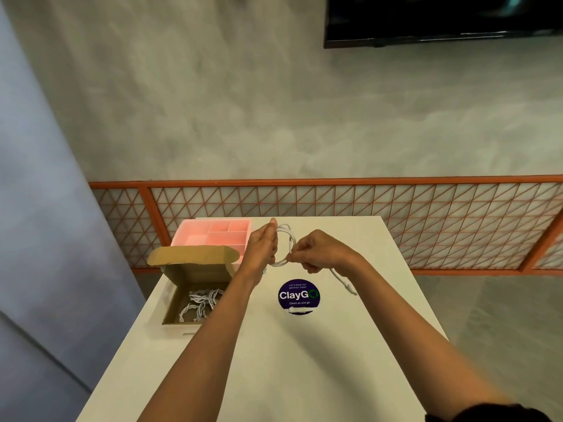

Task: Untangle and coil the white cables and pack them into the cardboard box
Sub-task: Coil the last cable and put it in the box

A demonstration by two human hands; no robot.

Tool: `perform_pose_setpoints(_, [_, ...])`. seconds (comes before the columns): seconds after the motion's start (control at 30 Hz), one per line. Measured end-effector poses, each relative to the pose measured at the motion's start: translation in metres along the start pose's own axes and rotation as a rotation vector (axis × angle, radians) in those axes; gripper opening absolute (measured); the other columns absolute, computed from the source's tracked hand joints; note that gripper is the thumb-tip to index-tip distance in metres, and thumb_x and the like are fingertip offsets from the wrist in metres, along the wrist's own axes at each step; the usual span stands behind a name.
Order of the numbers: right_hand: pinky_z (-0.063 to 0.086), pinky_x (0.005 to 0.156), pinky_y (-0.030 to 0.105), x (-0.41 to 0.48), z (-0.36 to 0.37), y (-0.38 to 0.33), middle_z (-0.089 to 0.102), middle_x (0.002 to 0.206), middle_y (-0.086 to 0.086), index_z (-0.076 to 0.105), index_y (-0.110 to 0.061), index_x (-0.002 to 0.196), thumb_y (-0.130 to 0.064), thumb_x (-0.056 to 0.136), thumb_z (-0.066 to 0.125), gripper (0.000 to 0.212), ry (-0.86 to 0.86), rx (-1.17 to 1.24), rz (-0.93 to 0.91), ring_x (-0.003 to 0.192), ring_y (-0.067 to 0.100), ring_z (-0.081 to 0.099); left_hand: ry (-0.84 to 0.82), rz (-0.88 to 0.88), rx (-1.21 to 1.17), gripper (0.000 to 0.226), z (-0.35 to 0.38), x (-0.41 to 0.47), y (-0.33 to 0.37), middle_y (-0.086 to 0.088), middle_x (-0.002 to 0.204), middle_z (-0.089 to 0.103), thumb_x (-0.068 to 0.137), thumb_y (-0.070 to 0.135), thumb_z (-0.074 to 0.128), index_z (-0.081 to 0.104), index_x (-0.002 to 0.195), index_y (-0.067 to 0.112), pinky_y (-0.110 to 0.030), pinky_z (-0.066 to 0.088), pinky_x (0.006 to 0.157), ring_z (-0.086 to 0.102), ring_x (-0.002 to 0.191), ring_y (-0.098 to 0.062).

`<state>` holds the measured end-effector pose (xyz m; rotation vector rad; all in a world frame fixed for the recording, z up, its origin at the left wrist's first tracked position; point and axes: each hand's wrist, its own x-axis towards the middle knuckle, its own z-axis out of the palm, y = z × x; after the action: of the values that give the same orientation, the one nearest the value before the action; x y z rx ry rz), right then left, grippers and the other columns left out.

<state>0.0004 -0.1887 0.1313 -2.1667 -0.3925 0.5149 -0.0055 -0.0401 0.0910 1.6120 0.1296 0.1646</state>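
A person is holding both forearms out over a white table [304,360], hands raised just above its far end. The left hand [262,246] is standing edge-on, thumb pointing up, its fingers curling round the left side of a white cable [281,263] wound into a loop. The right hand [320,251], knuckles up, is pinching the loop's lower right side between thumb and fingertips, while the cable's loose tail is trailing down from that hand to the tabletop. To the left, an open cardboard box [179,295] is sitting with coiled white cables [198,303] lying inside, its lid standing up in front of a pink tray [195,239]. A round sticker [299,296] is showing below the hands.
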Motion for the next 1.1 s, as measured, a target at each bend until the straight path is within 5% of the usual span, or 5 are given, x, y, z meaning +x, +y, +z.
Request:
perform_pose_setpoints(0.13, [0.046,0.059,0.021,0.001,0.008,-0.008,0.075,0.093,0.005,0.065,-0.001,0.104,-0.011,0.092,0.051,0.02,0.024,-0.138,0.019,0.073,0.014,0.067,-0.014,-0.01,0.031,0.043,0.0,-0.003,-0.002,0.009,0.049,0.032,0.101,0.035,0.042,0.044,0.06,0.022,-0.02,0.024,0.045,0.029,0.045,-0.005])
perform_pose_setpoints(0.43, [0.045,0.08,0.04,-0.001,0.008,-0.012,0.056,0.109,0.01,0.04,-0.026,0.143,0.0,0.091,0.039,0.059,-0.032,-0.63,-0.128,0.104,0.029,0.054,-0.084,0.039,0.151,0.047,-0.008,-0.004,0.005,0.003,0.05,0.033,0.1,0.036,0.043,0.048,0.054,0.025,-0.021,0.023,0.045,0.028,0.045,-0.008])
perform_pose_setpoints(0.63, [0.041,0.06,0.013,-0.005,-0.004,-0.006,0.053,0.075,-0.004,0.051,-0.02,0.136,0.004,0.096,0.033,0.05,-0.073,-0.251,-0.247,0.065,0.006,0.045,-0.025,0.138,0.243,0.038,-0.008,-0.009,0.003,-0.007,0.046,0.042,0.102,0.026,0.04,0.055,0.069,0.014,-0.021,0.033,0.052,0.04,0.05,-0.026])
perform_pose_setpoints(0.73, [0.039,0.063,0.016,-0.006,-0.01,-0.001,0.053,0.073,-0.006,0.058,-0.02,0.13,-0.006,0.101,0.034,0.04,-0.059,-0.1,-0.28,0.062,0.007,0.046,-0.006,0.135,0.25,0.037,-0.009,-0.006,-0.002,-0.007,0.049,0.036,0.102,0.031,0.039,0.065,0.081,0.014,-0.033,0.03,0.052,0.033,0.05,-0.024])
perform_pose_setpoints(1.1, [0.032,0.061,0.022,0.004,-0.034,0.016,0.049,0.066,-0.008,0.069,-0.013,0.104,0.003,0.095,0.034,0.04,-0.049,0.469,-0.158,0.057,0.007,0.041,-0.278,-0.039,-0.054,0.037,-0.01,-0.005,-0.001,0.009,0.055,0.025,0.098,0.044,0.04,0.041,0.076,0.015,-0.018,0.025,0.046,0.02,0.05,-0.008])
